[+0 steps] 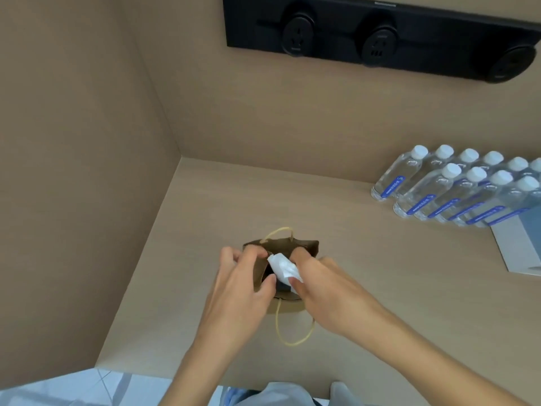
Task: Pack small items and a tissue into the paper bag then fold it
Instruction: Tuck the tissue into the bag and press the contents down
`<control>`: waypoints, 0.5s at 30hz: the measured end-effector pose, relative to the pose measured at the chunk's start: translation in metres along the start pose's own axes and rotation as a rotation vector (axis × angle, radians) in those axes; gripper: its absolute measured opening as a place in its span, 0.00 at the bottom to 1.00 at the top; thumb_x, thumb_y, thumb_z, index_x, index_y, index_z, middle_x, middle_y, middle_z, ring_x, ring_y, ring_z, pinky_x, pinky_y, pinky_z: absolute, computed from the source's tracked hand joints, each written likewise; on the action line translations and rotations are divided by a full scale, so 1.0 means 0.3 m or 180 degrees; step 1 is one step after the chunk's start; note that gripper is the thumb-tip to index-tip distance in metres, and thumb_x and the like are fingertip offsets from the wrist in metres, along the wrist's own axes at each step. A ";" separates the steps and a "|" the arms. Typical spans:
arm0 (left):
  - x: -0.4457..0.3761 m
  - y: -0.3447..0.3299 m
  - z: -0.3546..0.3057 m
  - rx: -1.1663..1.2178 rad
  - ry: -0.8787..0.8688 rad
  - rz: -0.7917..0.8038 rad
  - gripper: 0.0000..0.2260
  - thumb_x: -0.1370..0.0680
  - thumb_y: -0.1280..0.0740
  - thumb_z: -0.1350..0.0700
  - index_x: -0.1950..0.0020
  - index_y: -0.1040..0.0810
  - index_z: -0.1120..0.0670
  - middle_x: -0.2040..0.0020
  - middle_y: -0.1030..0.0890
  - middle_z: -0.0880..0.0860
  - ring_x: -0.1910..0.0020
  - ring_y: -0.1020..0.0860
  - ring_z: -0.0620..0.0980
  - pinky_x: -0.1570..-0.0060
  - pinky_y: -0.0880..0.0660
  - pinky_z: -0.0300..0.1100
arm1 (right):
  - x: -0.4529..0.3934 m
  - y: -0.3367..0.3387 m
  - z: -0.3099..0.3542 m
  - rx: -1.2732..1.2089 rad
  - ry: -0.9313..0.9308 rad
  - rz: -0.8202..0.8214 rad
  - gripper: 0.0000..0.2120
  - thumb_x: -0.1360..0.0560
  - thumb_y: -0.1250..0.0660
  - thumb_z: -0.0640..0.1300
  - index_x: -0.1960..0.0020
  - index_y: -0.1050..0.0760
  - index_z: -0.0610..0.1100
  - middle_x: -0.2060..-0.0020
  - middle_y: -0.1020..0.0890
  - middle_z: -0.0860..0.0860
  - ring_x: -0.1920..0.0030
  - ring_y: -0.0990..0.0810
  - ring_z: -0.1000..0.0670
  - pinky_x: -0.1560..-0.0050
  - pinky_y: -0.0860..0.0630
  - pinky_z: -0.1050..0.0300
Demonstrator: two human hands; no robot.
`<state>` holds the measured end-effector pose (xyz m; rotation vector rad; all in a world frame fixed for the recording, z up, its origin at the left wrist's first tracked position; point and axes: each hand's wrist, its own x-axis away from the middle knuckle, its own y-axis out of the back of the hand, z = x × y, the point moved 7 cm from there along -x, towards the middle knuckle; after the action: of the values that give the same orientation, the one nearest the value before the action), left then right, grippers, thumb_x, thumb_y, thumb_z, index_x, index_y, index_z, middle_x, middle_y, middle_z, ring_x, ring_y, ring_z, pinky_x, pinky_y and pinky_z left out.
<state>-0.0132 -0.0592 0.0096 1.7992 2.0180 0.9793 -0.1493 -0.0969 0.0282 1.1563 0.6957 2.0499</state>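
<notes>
A small brown paper bag with yellow string handles stands open on the beige table, a little left of the middle. My left hand grips the bag's left rim and holds the mouth apart. My right hand pinches a folded white tissue that sits in the bag's mouth, partly inside. Something dark lies inside the bag under the tissue; I cannot make out what it is. One handle loops over the far rim, the other lies on the table toward me.
Two rows of small water bottles with white caps stand at the right against the back wall. A white and blue box lies in front of them at the right edge. A black socket strip is mounted on the wall above. A side wall closes the left.
</notes>
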 end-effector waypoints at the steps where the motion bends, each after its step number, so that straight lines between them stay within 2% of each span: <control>1: -0.008 0.000 -0.006 -0.0022 -0.0003 0.0011 0.14 0.26 0.35 0.54 0.47 0.32 0.37 0.55 0.31 0.43 0.61 0.25 0.44 0.64 0.24 0.46 | 0.001 -0.005 0.004 0.0134 -0.0011 0.0073 0.05 0.22 0.45 0.42 0.56 0.39 0.46 0.63 0.31 0.51 0.69 0.33 0.50 0.73 0.38 0.56; 3: 0.002 0.022 -0.018 0.0041 -0.0090 -0.0053 0.18 0.30 0.38 0.62 0.49 0.33 0.40 0.68 0.30 0.47 0.68 0.27 0.50 0.71 0.29 0.49 | 0.006 -0.008 0.033 0.0367 0.0059 0.0220 0.09 0.23 0.45 0.37 0.60 0.41 0.46 0.63 0.32 0.49 0.68 0.33 0.48 0.70 0.36 0.55; 5: 0.022 0.025 -0.023 -0.0070 -0.0232 -0.0040 0.21 0.32 0.40 0.65 0.49 0.33 0.40 0.74 0.34 0.49 0.70 0.29 0.55 0.73 0.29 0.53 | -0.001 -0.007 0.043 0.0552 -0.0009 0.0378 0.15 0.24 0.45 0.33 0.65 0.43 0.46 0.66 0.34 0.48 0.70 0.35 0.49 0.73 0.39 0.56; 8: 0.058 0.011 0.004 -0.0451 -0.0144 0.0130 0.22 0.32 0.41 0.59 0.43 0.30 0.36 0.74 0.30 0.49 0.65 0.25 0.57 0.68 0.26 0.51 | -0.022 -0.005 0.044 0.0705 -0.0089 0.0580 0.19 0.25 0.43 0.31 0.67 0.45 0.49 0.67 0.36 0.49 0.71 0.36 0.51 0.75 0.41 0.58; 10: 0.060 0.009 0.033 -0.0715 0.0098 0.0187 0.17 0.29 0.41 0.56 0.45 0.26 0.39 0.71 0.25 0.48 0.60 0.23 0.57 0.63 0.24 0.48 | -0.046 -0.024 0.020 0.0590 -0.0158 0.0700 0.19 0.24 0.43 0.33 0.68 0.42 0.49 0.67 0.34 0.50 0.70 0.33 0.50 0.73 0.38 0.59; 12: 0.045 0.018 0.065 -0.0782 0.0365 0.0149 0.04 0.26 0.38 0.53 0.55 0.23 0.47 0.68 0.22 0.49 0.60 0.23 0.57 0.62 0.23 0.48 | -0.074 -0.048 -0.006 0.0460 -0.0254 0.0830 0.13 0.21 0.42 0.36 0.63 0.32 0.47 0.64 0.27 0.48 0.68 0.29 0.49 0.70 0.34 0.60; 14: 0.038 0.015 0.080 -0.0657 0.0447 0.0197 0.03 0.26 0.36 0.55 0.58 0.25 0.48 0.68 0.22 0.50 0.62 0.24 0.55 0.64 0.24 0.48 | -0.109 -0.070 -0.032 0.0355 -0.0444 0.0943 0.05 0.19 0.42 0.39 0.52 0.28 0.42 0.59 0.23 0.45 0.66 0.28 0.49 0.69 0.32 0.59; 15: 0.037 0.011 0.083 -0.0574 0.0437 0.0229 0.05 0.26 0.36 0.57 0.54 0.24 0.48 0.68 0.22 0.49 0.62 0.25 0.55 0.66 0.26 0.48 | -0.127 -0.080 -0.036 0.0219 -0.0533 0.0939 0.05 0.19 0.42 0.41 0.48 0.29 0.41 0.59 0.24 0.46 0.65 0.28 0.50 0.69 0.32 0.59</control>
<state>0.0021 -0.0410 -0.0041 1.7622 1.8825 1.2945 -0.1373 -0.1122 -0.0137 1.5272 0.5428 2.1477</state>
